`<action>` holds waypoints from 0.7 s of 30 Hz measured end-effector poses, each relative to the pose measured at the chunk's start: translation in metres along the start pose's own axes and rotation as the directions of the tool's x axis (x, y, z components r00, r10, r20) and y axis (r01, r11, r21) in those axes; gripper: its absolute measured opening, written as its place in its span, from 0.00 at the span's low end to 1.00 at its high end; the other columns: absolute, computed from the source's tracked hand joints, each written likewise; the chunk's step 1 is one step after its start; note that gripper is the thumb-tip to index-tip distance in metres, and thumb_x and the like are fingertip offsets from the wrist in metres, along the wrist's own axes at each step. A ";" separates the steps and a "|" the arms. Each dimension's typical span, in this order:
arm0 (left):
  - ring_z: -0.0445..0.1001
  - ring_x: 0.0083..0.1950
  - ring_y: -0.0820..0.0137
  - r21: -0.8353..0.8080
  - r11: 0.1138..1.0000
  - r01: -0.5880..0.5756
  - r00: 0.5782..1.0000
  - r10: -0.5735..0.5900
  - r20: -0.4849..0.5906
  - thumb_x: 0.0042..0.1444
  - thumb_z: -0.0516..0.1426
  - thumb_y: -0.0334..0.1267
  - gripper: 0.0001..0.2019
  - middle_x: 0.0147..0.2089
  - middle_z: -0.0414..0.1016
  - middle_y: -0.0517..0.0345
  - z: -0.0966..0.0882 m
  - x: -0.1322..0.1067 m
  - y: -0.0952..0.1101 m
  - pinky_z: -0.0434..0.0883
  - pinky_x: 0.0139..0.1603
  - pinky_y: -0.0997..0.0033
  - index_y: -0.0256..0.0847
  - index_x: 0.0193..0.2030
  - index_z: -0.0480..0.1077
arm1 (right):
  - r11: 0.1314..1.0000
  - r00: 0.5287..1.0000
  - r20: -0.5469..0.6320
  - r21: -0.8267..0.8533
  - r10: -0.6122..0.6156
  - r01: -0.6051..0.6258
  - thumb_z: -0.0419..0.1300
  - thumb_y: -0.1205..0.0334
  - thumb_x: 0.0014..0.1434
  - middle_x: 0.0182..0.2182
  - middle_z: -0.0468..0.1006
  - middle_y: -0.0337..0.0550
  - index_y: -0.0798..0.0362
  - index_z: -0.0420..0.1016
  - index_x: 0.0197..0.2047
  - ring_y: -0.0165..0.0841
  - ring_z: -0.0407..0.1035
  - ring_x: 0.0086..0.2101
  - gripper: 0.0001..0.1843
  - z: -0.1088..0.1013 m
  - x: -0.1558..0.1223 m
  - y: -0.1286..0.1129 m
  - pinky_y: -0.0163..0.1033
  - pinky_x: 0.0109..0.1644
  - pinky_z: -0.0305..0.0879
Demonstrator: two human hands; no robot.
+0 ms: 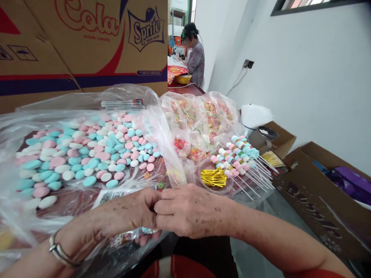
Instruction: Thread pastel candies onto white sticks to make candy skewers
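My left hand (130, 214) and my right hand (193, 211) meet in front of me, both closed, fingertips pressed together. Below the left hand, a clear printed plastic bag (123, 238) sticks out, with pale blue and pink pieces beside it; the left fingers appear to grip it. What lies between the right fingers is hidden. Just beyond the knuckles is a small green ring candy (160, 186). Gold twist ties (213, 177) lie in a round clear dish past my right hand. Beside them are stacked candy skewers (236, 156) on white sticks.
Loose pink, blue and white candies (87, 150) spread over plastic at the left. Bags of colourful gummies (199, 116) lie behind. A large carton (84, 46) walls the back left; an open box (327, 204) stands right. Another person (196, 58) works farther back.
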State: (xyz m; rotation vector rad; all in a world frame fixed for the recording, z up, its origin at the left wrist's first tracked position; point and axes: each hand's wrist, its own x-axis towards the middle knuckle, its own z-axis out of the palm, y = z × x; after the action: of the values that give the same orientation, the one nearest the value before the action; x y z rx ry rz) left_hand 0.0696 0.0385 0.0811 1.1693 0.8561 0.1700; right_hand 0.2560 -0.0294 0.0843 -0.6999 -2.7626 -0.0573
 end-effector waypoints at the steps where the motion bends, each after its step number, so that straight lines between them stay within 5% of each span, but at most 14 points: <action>1: 0.68 0.18 0.71 0.098 0.993 0.060 0.995 -0.067 0.071 0.34 0.61 0.27 0.05 0.19 0.74 0.64 0.001 0.000 0.002 0.62 0.17 0.76 0.39 0.22 0.76 | 1.000 1.000 0.001 -0.010 0.029 -0.029 0.47 0.66 0.70 0.36 0.74 0.42 0.56 0.74 0.41 0.34 0.64 0.39 0.14 -0.001 0.000 -0.003 0.39 0.40 0.61; 3: 0.69 0.21 0.72 0.304 0.944 0.130 0.972 -0.182 0.150 0.38 0.60 0.29 0.05 0.21 0.75 0.64 0.001 0.001 0.005 0.63 0.20 0.77 0.38 0.25 0.76 | 0.989 0.990 0.021 -0.045 0.143 -0.142 0.49 0.66 0.69 0.38 0.74 0.45 0.56 0.73 0.42 0.36 0.65 0.38 0.12 -0.001 0.001 -0.011 0.40 0.36 0.61; 5: 0.69 0.22 0.72 0.480 0.872 0.096 0.975 -0.180 0.133 0.43 0.56 0.30 0.06 0.23 0.74 0.65 -0.001 0.004 0.003 0.63 0.22 0.77 0.39 0.28 0.74 | 0.965 0.967 0.034 -0.078 0.252 -0.249 0.51 0.68 0.66 0.38 0.74 0.48 0.57 0.73 0.40 0.38 0.65 0.37 0.09 0.004 0.005 -0.018 0.40 0.34 0.60; 7: 0.70 0.23 0.70 0.655 0.754 -0.059 0.998 0.045 0.037 0.45 0.54 0.31 0.06 0.24 0.73 0.63 -0.003 0.010 -0.004 0.63 0.23 0.74 0.41 0.29 0.71 | 0.929 0.934 0.004 -0.101 0.358 -0.356 0.53 0.71 0.63 0.36 0.75 0.49 0.59 0.73 0.39 0.38 0.66 0.36 0.08 0.015 0.010 -0.019 0.40 0.33 0.60; 8: 0.71 0.25 0.68 0.762 0.634 -0.129 0.975 0.220 -0.018 0.46 0.53 0.31 0.05 0.24 0.73 0.61 -0.003 0.013 -0.009 0.64 0.24 0.72 0.41 0.29 0.70 | 0.903 0.909 -0.034 -0.105 0.415 -0.417 0.53 0.72 0.62 0.35 0.75 0.49 0.59 0.74 0.40 0.38 0.66 0.35 0.08 0.022 0.013 -0.016 0.40 0.33 0.60; 10: 0.73 0.28 0.63 0.931 0.336 -0.141 0.808 0.582 -0.087 0.50 0.51 0.30 0.05 0.26 0.74 0.56 0.001 0.017 -0.016 0.67 0.29 0.67 0.42 0.30 0.67 | 0.817 0.818 -0.151 -0.087 0.555 -0.570 0.54 0.71 0.62 0.33 0.75 0.48 0.58 0.74 0.40 0.38 0.67 0.33 0.07 0.036 0.021 -0.005 0.40 0.33 0.60; 12: 0.75 0.36 0.58 0.990 0.122 -0.068 0.541 0.838 -0.066 0.55 0.50 0.30 0.06 0.33 0.76 0.49 0.007 0.016 -0.020 0.70 0.37 0.60 0.41 0.33 0.68 | 0.714 0.685 -0.273 0.013 0.676 -0.700 0.55 0.68 0.62 0.32 0.75 0.47 0.56 0.74 0.37 0.37 0.68 0.33 0.06 0.044 0.028 0.011 0.40 0.35 0.61; 14: 0.74 0.42 0.56 0.995 0.055 -0.083 0.304 0.952 -0.027 0.57 0.53 0.32 0.04 0.39 0.77 0.45 0.015 0.011 -0.023 0.70 0.45 0.55 0.39 0.37 0.69 | 0.646 0.544 -0.383 0.225 0.747 -0.729 0.53 0.68 0.62 0.30 0.75 0.43 0.55 0.72 0.33 0.34 0.68 0.33 0.08 0.043 0.037 0.025 0.38 0.37 0.62; 15: 0.74 0.43 0.58 0.986 0.088 -0.140 0.262 0.964 -0.049 0.58 0.55 0.35 0.03 0.39 0.76 0.47 0.017 0.008 -0.023 0.70 0.46 0.56 0.40 0.37 0.69 | 0.627 0.479 -0.424 0.356 0.769 -0.693 0.53 0.69 0.62 0.28 0.74 0.41 0.54 0.71 0.31 0.33 0.68 0.32 0.09 0.040 0.041 0.029 0.36 0.38 0.62; 16: 0.73 0.40 0.61 0.957 0.185 -0.222 0.305 0.946 -0.112 0.59 0.56 0.38 0.04 0.37 0.76 0.50 0.019 0.004 -0.023 0.70 0.44 0.59 0.40 0.37 0.69 | 0.615 0.422 -0.456 0.477 0.784 -0.628 0.52 0.70 0.61 0.27 0.73 0.39 0.54 0.71 0.30 0.31 0.67 0.31 0.09 0.036 0.047 0.029 0.35 0.38 0.62; 18: 0.71 0.33 0.66 0.770 0.529 -0.357 0.498 0.805 -0.322 0.62 0.53 0.46 0.12 0.30 0.74 0.57 0.017 -0.002 -0.020 0.70 0.35 0.66 0.42 0.33 0.69 | 0.604 0.359 -0.486 0.641 0.797 -0.473 0.52 0.70 0.60 0.26 0.72 0.36 0.53 0.70 0.30 0.28 0.67 0.30 0.09 0.030 0.058 0.023 0.32 0.37 0.62; 19: 0.71 0.31 0.67 0.590 0.707 -0.390 0.604 0.680 -0.416 0.64 0.49 0.49 0.17 0.28 0.73 0.58 0.012 -0.005 -0.017 0.70 0.32 0.67 0.42 0.31 0.69 | 0.613 0.365 -0.495 0.681 0.788 -0.400 0.53 0.70 0.59 0.27 0.72 0.36 0.53 0.70 0.30 0.27 0.67 0.30 0.09 0.029 0.063 0.017 0.31 0.37 0.62; 21: 0.73 0.32 0.65 0.179 0.863 -0.473 0.704 0.492 -0.512 0.65 0.44 0.56 0.25 0.28 0.74 0.56 -0.001 -0.014 -0.006 0.73 0.33 0.65 0.40 0.32 0.71 | 0.628 0.423 -0.493 0.725 0.760 -0.283 0.53 0.70 0.58 0.27 0.72 0.36 0.53 0.71 0.29 0.27 0.66 0.30 0.09 0.032 0.071 0.005 0.31 0.38 0.62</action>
State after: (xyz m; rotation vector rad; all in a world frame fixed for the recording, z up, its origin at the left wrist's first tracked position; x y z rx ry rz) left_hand 0.0570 0.0291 0.0826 1.3878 1.0257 0.9725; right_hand 0.1903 0.0113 0.0744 -1.0636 -1.4550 0.4575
